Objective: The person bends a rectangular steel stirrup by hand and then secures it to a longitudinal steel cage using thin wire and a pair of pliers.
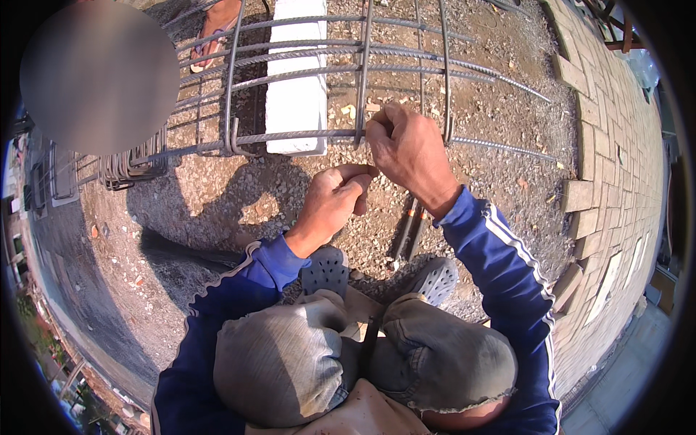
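Note:
A rebar cage of ribbed bars and square stirrups lies across the far side in front of me. My right hand is closed at its near bar, between two stirrups, with curled fingers hiding whatever they grip. Just below and to the left, my left hand pinches thumb against fingers, its tips close to the right hand. Something thin and dark may show at those tips, too small to name. A tool with two black handles and orange bands lies on the gravel below my right wrist.
A white block sits under the cage. Several bunched stirrups hang at its left. Another person's sandaled foot is at the far left. Stacked pale bricks line the right side. My grey clogs rest on gravel.

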### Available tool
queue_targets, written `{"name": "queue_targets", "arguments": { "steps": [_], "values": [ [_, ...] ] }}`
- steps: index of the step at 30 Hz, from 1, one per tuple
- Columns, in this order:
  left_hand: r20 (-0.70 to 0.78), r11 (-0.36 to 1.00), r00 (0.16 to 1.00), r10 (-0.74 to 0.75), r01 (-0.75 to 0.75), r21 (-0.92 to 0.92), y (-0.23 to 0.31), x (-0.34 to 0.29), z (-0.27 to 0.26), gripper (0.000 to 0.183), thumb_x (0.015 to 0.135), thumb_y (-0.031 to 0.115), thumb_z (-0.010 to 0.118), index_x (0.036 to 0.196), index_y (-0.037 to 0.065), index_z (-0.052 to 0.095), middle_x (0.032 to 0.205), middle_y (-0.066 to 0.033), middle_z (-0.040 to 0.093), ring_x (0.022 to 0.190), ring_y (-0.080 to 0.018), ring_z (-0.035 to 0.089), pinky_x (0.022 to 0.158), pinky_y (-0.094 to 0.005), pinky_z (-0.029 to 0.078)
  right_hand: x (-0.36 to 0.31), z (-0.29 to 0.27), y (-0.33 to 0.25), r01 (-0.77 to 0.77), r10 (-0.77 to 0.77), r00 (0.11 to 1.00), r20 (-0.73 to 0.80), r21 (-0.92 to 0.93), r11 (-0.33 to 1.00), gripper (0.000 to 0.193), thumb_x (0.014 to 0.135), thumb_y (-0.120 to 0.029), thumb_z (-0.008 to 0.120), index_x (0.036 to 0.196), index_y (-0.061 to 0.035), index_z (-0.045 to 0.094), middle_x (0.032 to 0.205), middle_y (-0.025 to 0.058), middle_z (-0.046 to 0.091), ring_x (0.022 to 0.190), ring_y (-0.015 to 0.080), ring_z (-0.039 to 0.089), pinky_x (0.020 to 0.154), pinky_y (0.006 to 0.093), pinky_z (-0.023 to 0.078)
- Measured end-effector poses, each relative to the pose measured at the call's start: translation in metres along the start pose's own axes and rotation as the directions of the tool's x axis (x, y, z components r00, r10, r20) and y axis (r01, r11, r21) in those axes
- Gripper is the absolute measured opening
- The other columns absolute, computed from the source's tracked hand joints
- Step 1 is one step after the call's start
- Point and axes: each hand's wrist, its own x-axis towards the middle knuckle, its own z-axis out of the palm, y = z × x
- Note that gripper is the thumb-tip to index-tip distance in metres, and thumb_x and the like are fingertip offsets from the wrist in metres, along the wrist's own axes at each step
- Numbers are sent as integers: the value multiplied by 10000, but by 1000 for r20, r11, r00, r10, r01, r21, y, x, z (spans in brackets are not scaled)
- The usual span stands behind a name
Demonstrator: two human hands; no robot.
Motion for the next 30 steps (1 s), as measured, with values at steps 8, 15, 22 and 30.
{"name": "queue_targets", "arguments": {
  "steps": [8,15,22,30],
  "values": [
    [169,736,970,177,-244,631,56,-10,-24,165,830,113,544,846,-27,630,568,-129,534,530,-158,505,532,-349,428,-16,13,-10,-60,63,998,-31,87,994,254,850,-243,647,822,4,595,659,200,616,614,389,625,566,448,498],
    [219,310,779,587,-467,828,88,29,-47,179,848,108,543,912,-11,660,835,-160,639,744,-316,627,693,-374,491,-19,15,-3,34,-18,992,-123,131,991,164,839,-172,670,772,-30,625,697,156,602,643,366,623,559,445,478],
    [293,104,794,532,-405,909,88,68,-43,173,822,164,601,893,49,709,856,-154,634,820,-342,630,724,-399,508,-23,22,5,189,-206,969,-137,-126,974,178,866,-214,643,824,-55,577,715,128,617,626,329,635,519,420,500],
    [283,183,579,764,-616,766,78,56,-39,147,802,129,666,898,31,720,866,-122,623,793,-288,626,709,-359,508,-24,18,8,262,-289,952,-97,-223,939,186,893,-235,609,856,-71,528,704,116,597,606,312,635,492,410,503]
  ]
}}
